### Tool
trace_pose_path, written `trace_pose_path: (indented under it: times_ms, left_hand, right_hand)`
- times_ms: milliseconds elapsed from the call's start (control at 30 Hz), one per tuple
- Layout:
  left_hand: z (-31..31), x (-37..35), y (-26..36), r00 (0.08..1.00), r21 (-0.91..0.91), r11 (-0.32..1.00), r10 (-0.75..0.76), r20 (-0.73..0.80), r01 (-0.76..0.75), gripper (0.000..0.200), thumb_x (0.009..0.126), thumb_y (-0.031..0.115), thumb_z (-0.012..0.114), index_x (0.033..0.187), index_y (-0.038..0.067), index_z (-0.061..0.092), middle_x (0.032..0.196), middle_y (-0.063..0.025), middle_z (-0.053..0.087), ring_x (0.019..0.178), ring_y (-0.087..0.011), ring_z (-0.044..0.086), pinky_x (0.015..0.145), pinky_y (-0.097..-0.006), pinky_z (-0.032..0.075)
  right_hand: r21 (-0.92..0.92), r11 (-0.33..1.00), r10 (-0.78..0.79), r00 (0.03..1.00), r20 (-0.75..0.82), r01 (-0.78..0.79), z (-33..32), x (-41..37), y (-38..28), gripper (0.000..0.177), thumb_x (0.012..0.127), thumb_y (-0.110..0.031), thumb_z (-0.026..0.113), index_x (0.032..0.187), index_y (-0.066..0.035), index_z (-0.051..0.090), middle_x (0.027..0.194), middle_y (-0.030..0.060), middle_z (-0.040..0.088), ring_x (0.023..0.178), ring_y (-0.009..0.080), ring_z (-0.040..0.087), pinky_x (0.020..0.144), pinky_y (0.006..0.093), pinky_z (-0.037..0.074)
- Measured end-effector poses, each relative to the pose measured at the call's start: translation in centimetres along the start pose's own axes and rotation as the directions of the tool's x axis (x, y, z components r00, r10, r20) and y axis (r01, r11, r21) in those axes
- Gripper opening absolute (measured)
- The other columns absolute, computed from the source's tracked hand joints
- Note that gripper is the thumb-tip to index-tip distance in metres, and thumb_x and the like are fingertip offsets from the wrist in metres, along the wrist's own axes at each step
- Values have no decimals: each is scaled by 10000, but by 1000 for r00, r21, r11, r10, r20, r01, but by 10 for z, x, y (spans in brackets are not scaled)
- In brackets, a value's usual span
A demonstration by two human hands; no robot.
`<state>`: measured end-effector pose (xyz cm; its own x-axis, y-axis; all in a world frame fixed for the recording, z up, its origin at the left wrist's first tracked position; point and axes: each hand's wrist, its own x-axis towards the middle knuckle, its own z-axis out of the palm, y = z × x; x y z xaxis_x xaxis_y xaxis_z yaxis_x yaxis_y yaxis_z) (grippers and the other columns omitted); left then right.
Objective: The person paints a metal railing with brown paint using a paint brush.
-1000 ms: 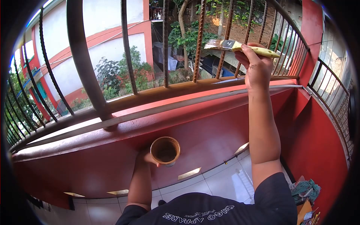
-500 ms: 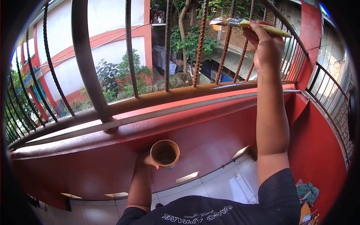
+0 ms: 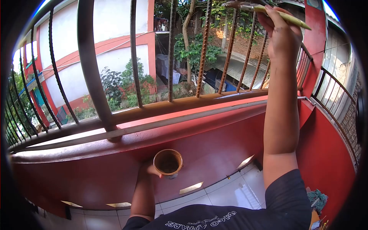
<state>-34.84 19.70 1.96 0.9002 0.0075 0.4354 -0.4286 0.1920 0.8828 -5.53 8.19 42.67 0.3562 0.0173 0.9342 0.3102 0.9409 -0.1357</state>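
Note:
Pinched between the fingers of my right hand is a paintbrush with a pale yellow-green handle. Its dark bristles point left, overlapping the upper part of the metal bars in this view. My right arm is stretched out and up. Low in front of my body, my left hand is closed around the side of a paint cup. The cup has a brown-smeared rim and a dark brown inside. Most of the left fingers are hidden behind it.
A brown bottom rail joins the bars, with a pale pipe running below it. Under that stands a red wall above a white tiled floor. A teal cloth lies at the lower right. Plants and buildings show beyond the bars.
My right hand has moved up and to the right with the paintbrush. The view has tilted slightly, so the railing and cup sit a little lower. My left hand still holds the cup.

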Motion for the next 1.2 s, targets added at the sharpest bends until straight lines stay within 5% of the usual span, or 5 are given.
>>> trace_pose_path:
  times_ms: [267, 433, 667, 967, 1200]
  left_hand:
    - [2, 2, -3, 997, 21, 1000, 23, -77, -21, 966, 548, 366, 971, 1317, 9, 508, 1285, -160, 585, 1160, -241, 576, 949, -403, 480]
    - [13, -6, -22, 956, 175, 985, 41, -289, 11, 964, 549, 364, 971, 1316, 9, 508, 1288, -162, 584, 1163, -243, 575, 951, -405, 479]
    - [62, 41, -50, 819, 340, 918, 29, -573, 205, 1036, 487, 247, 1005, 1353, 37, 478, 1257, -75, 591, 1166, -174, 548, 989, -369, 463]
    - [149, 181, -160, 746, 453, 888, 250, -617, 77, 1026, 479, 282, 1005, 1310, 66, 444, 1234, -101, 576, 1139, -225, 581, 953, -387, 490]
    - [173, 202, -210, 807, 713, 687, 497, -319, -141, 1077, 427, 295, 1017, 1314, 100, 439, 1243, -108, 573, 1165, -268, 557, 957, -408, 475]
  right_hand:
    - [-461, 858, 242, 970, -24, -226, -174, -201, -49, 196, 842, 93, 662, 999, 11, 578, 981, 81, 632, 953, 133, 623, 871, 252, 506]
    - [-253, 551, 594, 586, -551, -795, -286, -342, -104, 199, 871, 9, 635, 1033, -65, 544, 976, 85, 626, 854, 158, 644, 710, 293, 560]
    - [-101, 341, 480, 265, -836, -935, -364, -403, -188, 225, 886, -38, 646, 1078, -74, 534, 911, 90, 631, 707, 121, 621, 641, 249, 537]
    - [-233, 520, 445, 494, -747, -822, -391, -365, -206, 205, 908, 9, 617, 1103, 1, 555, 987, 149, 657, 763, 169, 657, 715, 277, 569]
    - [-175, 424, 467, 380, -799, -889, -414, -396, -243, 255, 910, -31, 643, 1140, -38, 533, 999, 129, 659, 780, 186, 665, 725, 295, 575]
